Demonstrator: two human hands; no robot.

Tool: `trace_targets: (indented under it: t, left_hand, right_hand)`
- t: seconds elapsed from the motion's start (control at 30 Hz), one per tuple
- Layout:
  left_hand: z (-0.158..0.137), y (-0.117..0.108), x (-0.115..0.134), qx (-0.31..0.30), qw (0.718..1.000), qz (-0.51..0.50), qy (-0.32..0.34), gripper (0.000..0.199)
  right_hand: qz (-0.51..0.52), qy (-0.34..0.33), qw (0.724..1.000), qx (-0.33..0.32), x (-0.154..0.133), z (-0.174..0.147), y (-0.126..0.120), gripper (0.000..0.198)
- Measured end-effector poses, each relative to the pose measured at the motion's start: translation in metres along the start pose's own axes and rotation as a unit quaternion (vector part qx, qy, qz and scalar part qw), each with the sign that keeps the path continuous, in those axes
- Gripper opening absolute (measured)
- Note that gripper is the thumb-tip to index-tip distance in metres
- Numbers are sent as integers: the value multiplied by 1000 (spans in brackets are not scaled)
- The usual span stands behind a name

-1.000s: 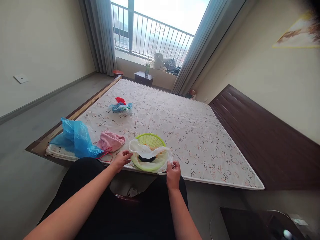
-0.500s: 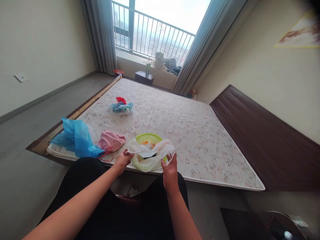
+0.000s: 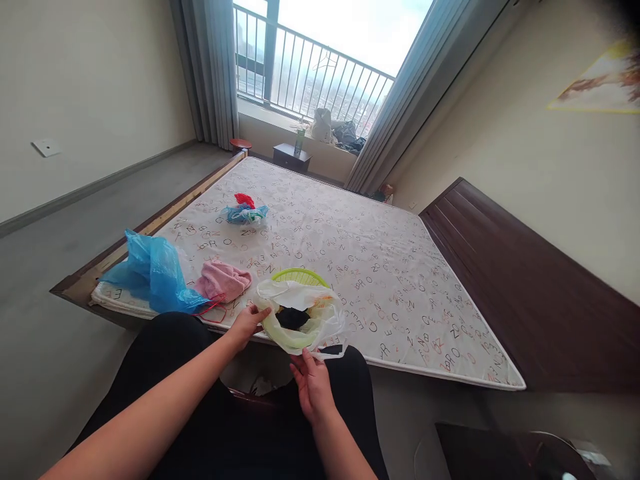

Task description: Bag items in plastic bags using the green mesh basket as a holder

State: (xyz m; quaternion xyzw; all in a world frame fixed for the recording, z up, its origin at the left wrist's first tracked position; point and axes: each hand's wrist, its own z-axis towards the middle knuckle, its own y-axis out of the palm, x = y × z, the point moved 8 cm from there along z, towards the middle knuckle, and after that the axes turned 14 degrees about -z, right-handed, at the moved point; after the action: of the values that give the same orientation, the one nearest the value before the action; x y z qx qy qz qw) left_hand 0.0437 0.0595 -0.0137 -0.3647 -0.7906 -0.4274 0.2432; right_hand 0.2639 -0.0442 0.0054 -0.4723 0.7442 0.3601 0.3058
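Observation:
A white plastic bag [image 3: 280,293] lies spread with its mouth open over a green basket [image 3: 299,273] at the mattress's near edge. Something black [image 3: 293,319] shows inside the bag; I cannot make out what it is. My left hand [image 3: 249,325] pinches the bag's left rim. At its near rim, my right hand [image 3: 311,383] has the thumb and fingers closed on the plastic, palm turned up. A pink cloth [image 3: 223,280] lies left of the basket, beside a crumpled blue plastic bag [image 3: 157,273].
The patterned mattress [image 3: 350,233] rests in a wooden bed frame with a dark headboard [image 3: 525,280] on the right. Red and blue crumpled bags [image 3: 245,210] lie farther back. Beyond the bed stands a small nightstand [image 3: 291,157]. A dark table [image 3: 490,447] is at lower right.
My right hand has moved down and left, drawing the bag's near rim toward me. The bag's mouth is wider, and the black thing inside shows more. My left hand has barely shifted.

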Motion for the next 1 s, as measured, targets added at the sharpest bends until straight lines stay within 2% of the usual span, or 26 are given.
trace_targets:
  t: [0.13, 0.23, 0.4, 0.5, 0.63, 0.7, 0.83, 0.93, 1.0]
  left_hand:
    - [-1, -3, 0, 16, 1000, 17, 1, 57]
    - [-3, -4, 2, 18, 999, 42, 10, 64]
    - [-8, 0, 7, 18, 995, 97, 28, 61]
    - [-8, 1, 12, 7, 998, 56, 27, 59]
    - [-6, 7, 22, -72, 995, -64, 14, 63]
    - [-4, 8, 23, -94, 992, -78, -16, 64]
    - [1, -4, 23, -49, 997, -31, -47, 61]
    - [3, -16, 35, 15, 997, 79, 12, 52]
    - [1, -21, 50, 49, 976, 192, 87, 42]
  right_hand:
    - [-42, -32, 999, 2, -11, -1, 4, 51]
    - [-74, -67, 995, 20, -23, 3, 0, 52]
    - [-58, -76, 994, 48, -29, 13, -13, 48]
    - [-36, -61, 996, 46, -28, 19, -20, 43]
    - [-30, -30, 999, -1, -24, 26, -22, 39]
    - [-24, -33, 999, -14, -25, 28, -23, 40]
    - [-5, -65, 998, 1, -32, 31, -29, 46]
    - [-11, -84, 996, 8, -34, 32, -32, 46]
    - [-32, -99, 995, 6, -34, 33, -30, 48]
